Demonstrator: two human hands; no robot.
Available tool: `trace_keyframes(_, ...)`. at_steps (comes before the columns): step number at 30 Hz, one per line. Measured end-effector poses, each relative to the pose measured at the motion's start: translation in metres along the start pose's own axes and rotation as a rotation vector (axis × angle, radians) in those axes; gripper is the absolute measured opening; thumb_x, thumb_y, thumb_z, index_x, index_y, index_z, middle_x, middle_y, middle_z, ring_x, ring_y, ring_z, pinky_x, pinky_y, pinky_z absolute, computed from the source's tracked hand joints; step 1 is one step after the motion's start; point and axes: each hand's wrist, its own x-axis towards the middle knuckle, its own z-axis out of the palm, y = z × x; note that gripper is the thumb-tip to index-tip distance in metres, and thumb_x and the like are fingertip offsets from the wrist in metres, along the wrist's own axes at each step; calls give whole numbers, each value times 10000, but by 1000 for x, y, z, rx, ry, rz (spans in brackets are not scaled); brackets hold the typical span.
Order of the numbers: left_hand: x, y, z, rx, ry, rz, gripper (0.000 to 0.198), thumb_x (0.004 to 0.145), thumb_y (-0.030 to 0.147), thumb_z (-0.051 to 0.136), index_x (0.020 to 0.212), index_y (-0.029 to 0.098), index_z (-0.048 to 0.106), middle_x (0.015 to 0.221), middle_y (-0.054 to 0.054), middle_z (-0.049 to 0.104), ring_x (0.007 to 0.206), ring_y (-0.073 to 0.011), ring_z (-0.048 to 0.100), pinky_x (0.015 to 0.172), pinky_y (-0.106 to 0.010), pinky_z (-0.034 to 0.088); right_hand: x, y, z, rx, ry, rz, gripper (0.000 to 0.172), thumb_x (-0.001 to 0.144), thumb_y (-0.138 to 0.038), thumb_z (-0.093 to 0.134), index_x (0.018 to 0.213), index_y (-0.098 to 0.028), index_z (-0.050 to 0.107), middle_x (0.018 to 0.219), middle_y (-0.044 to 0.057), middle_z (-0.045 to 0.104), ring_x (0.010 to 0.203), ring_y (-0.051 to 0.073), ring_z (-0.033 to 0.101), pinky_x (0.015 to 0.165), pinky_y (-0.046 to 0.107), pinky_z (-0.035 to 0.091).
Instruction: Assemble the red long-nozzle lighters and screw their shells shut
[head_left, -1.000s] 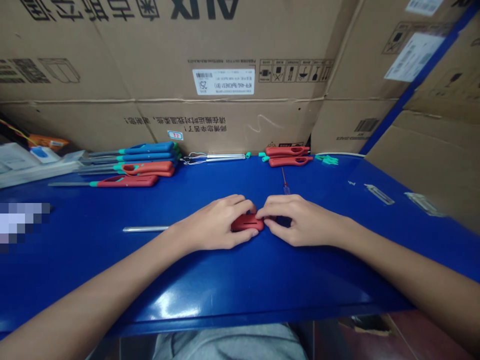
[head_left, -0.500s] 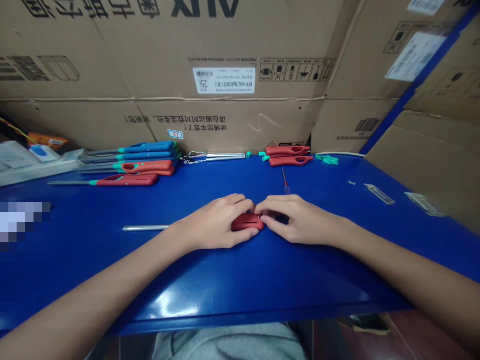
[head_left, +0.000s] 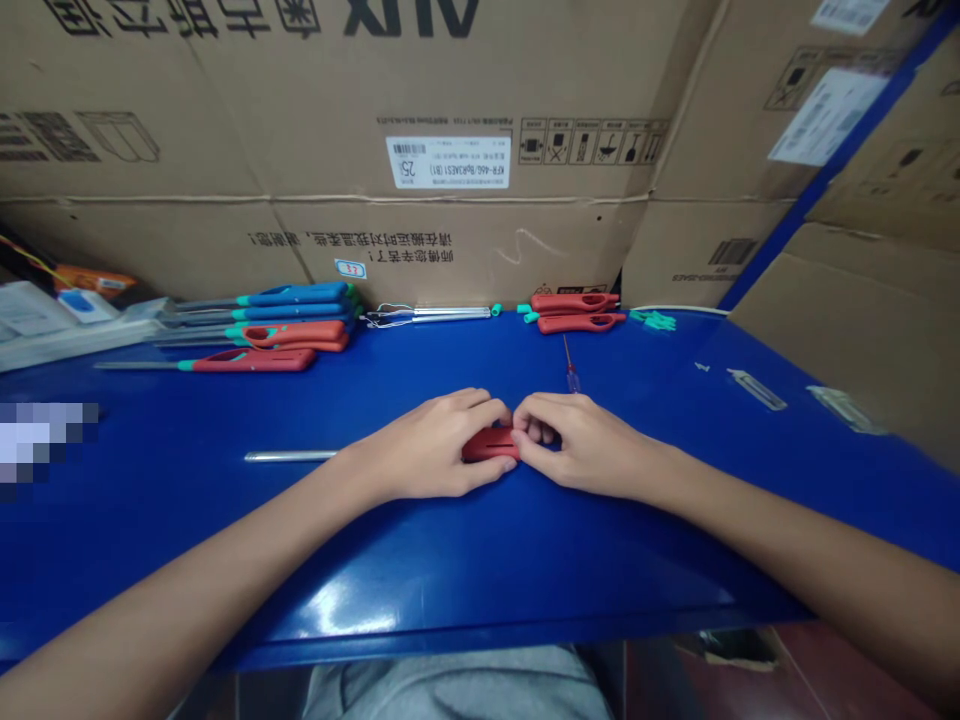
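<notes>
A red lighter handle (head_left: 489, 446) lies on the blue table, with a metal tube (head_left: 289, 456) sticking out to the left from under my left wrist. My left hand (head_left: 450, 445) is wrapped around the handle, thumb along its near side and fingers over its far side. At the handle's right end is my right hand (head_left: 562, 440), its thumb and curled fingers closed on that end; whether something small is between them is hidden. Just behind my right hand lies a screwdriver (head_left: 572, 378) with a clear handle, its shaft pointing away.
Blue and red long lighters (head_left: 255, 361) lie at the back left. Metal tubes with wires (head_left: 450, 314), red handle shells (head_left: 577, 322) and green pieces (head_left: 654, 320) line the cardboard (head_left: 337, 100). Clear parts (head_left: 757, 389) lie on the blue table (head_left: 420, 560) at right.
My right hand has shifted slightly left over the handle's right end, and its fingers have curled in more. My left hand and the handle stay in place.
</notes>
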Motion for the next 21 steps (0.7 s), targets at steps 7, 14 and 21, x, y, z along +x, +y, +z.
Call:
trace_keyframes(7, -1, -1, 2, 3, 18, 22, 219, 884, 354, 544, 976, 157, 565, 907, -45, 559, 818, -175, 560, 734, -290, 446, 1, -5, 3, -88, -19, 83, 125, 866, -192, 489, 742, -178, 488, 696, -7, 578, 593, 106, 501, 569, 244, 339)
trace_keyframes(14, 0, 0, 1, 22, 13, 10, 219, 884, 363, 541, 956, 157, 557, 889, -38, 547, 789, -170, 552, 708, -288, 445, 1, -2, 1, -104, 44, -33, 86, 861, -206, 506, 782, -173, 511, 728, 0, 562, 635, 113, 503, 625, 250, 373)
trace_keyframes(21, 0, 1, 1, 44, 26, 17, 196, 874, 351, 533, 919, 160, 542, 872, -40, 551, 764, -168, 548, 689, -291, 448, 1, -4, 0, -111, -28, -21, 58, 820, -143, 483, 787, -170, 524, 758, 12, 580, 652, 119, 500, 628, 248, 375)
